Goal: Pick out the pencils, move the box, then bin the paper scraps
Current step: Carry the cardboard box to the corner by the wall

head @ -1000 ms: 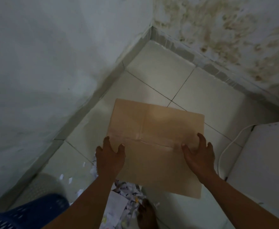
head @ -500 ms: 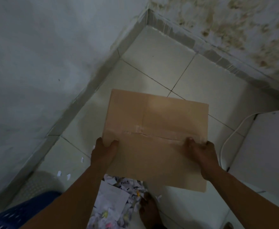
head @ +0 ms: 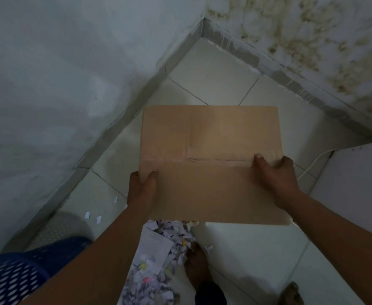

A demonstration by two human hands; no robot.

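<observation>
White floor (head: 213, 69) tiles run to the wall corner; left hand (head: 142, 190) and right hand (head: 276, 175) each grip the box (head: 209, 150) at opposite edges. Its near edge hangs over the paper scraps (head: 158, 260) and could scatter them if lowered there.

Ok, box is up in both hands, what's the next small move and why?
Probably carry the box forward and set it down on the bare tiles by the corner. Left hand and right hand grip its sides, and paper scraps lie underneath, awaiting binning.
</observation>
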